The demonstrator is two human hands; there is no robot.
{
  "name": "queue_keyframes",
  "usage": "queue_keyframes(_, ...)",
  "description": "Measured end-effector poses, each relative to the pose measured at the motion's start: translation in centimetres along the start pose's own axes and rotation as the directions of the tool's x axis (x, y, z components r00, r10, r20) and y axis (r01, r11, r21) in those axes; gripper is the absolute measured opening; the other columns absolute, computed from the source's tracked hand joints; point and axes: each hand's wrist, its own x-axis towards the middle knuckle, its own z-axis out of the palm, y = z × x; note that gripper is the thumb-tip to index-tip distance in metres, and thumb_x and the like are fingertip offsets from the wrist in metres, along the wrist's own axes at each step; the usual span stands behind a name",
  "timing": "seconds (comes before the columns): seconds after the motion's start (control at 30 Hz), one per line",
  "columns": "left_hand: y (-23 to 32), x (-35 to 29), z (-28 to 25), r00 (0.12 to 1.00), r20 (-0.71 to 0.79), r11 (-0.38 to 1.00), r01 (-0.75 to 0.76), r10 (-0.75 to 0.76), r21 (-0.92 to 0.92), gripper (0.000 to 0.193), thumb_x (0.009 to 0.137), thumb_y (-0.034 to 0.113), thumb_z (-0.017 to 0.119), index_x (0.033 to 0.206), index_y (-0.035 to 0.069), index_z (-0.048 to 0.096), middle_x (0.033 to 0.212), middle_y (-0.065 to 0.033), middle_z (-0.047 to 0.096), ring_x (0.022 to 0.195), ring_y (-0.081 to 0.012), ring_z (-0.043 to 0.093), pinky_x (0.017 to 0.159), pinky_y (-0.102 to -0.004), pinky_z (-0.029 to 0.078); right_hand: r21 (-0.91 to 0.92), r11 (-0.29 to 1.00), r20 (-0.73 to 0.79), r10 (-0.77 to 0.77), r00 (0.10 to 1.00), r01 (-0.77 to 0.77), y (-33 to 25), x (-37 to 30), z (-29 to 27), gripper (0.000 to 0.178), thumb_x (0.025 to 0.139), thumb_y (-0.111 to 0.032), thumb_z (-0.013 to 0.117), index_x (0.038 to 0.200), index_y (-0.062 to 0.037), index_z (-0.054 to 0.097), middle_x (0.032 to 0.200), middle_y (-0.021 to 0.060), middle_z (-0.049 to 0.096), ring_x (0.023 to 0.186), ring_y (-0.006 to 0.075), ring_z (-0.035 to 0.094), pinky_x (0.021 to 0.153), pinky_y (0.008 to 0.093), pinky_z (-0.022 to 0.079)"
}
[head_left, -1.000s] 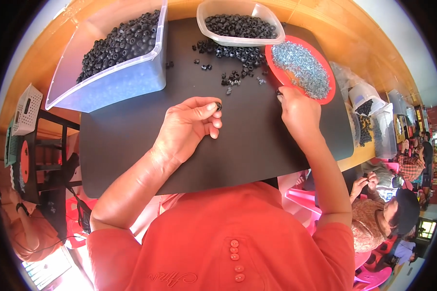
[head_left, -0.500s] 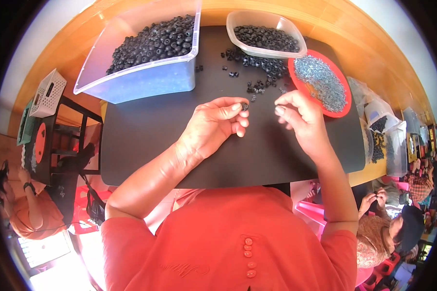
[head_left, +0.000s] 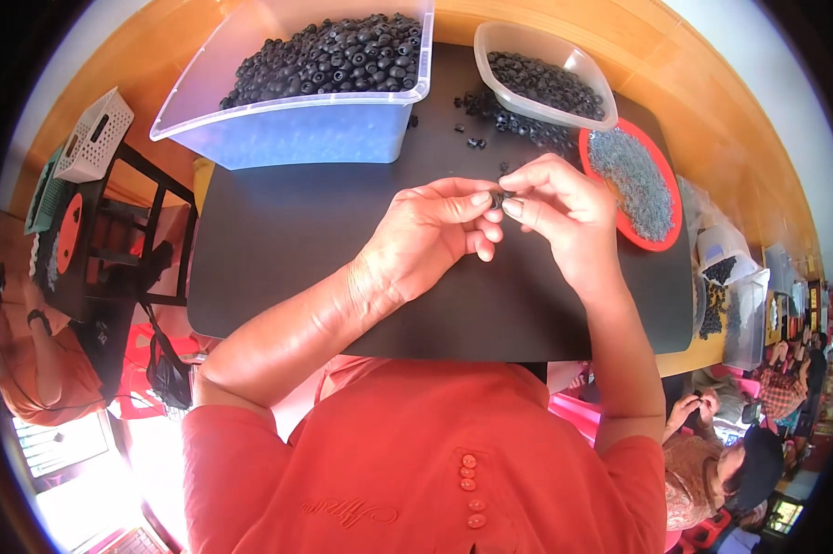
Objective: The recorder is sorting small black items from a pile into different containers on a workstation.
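Between the thumb and fingers of my left hand (head_left: 430, 226) is a small black ring-like part (head_left: 497, 198) with a hole in it. My right hand (head_left: 569, 208) meets it from the other side, thumb and forefinger pinched against the part. Whatever sits between those right fingertips is too small to make out. Beyond my right hand lies a red plate (head_left: 672, 185) spread with tiny silvery, clear pieces (head_left: 633, 180). A clear oval tub (head_left: 610, 113) of small black parts stands behind it, with more black parts (head_left: 527, 127) loose alongside.
A large translucent bin (head_left: 278, 138) heaped with round black parts (head_left: 333, 65) stands at the far left of the dark tabletop (head_left: 278, 249). Clear containers (head_left: 747, 319) stand beyond the right edge. One person (head_left: 42, 355) sits at left, another (head_left: 712, 471) at right.
My right hand has come left to meet the black part in my left hand; their fingertips now touch around it. The view has shifted slightly, carrying the bin and plate rightward in the picture.
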Motion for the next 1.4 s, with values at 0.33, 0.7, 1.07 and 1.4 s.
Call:
queue_keyframes(0.33,0.1,-0.2,0.2,1.000,0.024,1.000,0.003,-0.003,0.003,0.020,0.097,0.009,0.060,0.110,-0.005,0.063,0.092,-0.0112,0.066,0.081,-0.0207,0.064,0.070,-0.0343,0.055,0.015,0.997,-0.004,-0.075,0.997,0.075,0.4,-0.1,0.0,0.014,0.091,0.002,0.062,0.103,0.0024,0.068,0.096,0.0064,0.064,0.084,0.0130,0.062,0.065,0.0241,0.051)
queue_keyframes(0.7,0.0,-0.3,0.4,1.000,0.000,1.000,0.022,-0.022,-0.019,0.020,0.097,0.009,0.059,0.111,-0.006,0.062,0.092,-0.0106,0.066,0.080,-0.0206,0.064,0.069,-0.0343,0.055,0.118,0.985,-0.078,0.136,0.988,-0.126,0.4,-0.6,0.6,0.012,0.093,-0.007,0.065,0.101,0.0009,0.066,0.091,0.0037,0.065,0.079,0.0113,0.063,0.064,0.0234,0.050)
queue_keyframes(1.07,-0.1,-0.3,0.7,0.996,-0.076,0.999,-0.037,0.040,0.040,0.016,0.095,0.005,0.061,0.107,-0.006,0.062,0.091,-0.0132,0.066,0.078,-0.0219,0.065,0.066,-0.0346,0.055,-0.181,0.978,-0.064,-0.112,0.992,0.098,0.5,-1.0,1.2,0.011,0.094,-0.008,0.064,0.099,0.0019,0.062,0.092,0.0037,0.063,0.076,0.0076,0.058,0.064,0.0222,0.047)
queue_keyframes(1.4,0.1,-0.4,0.6,0.996,-0.085,0.999,-0.026,0.029,0.041,0.014,0.095,0.004,0.061,0.104,-0.007,0.062,0.092,-0.0141,0.067,0.078,-0.0216,0.065,0.065,-0.0338,0.055,0.175,0.974,-0.128,0.167,0.978,-0.143,0.2,-1.1,1.8,0.011,0.092,-0.010,0.067,0.097,-0.0013,0.064,0.085,0.0025,0.065,0.072,0.0073,0.057,0.063,0.0211,0.045)
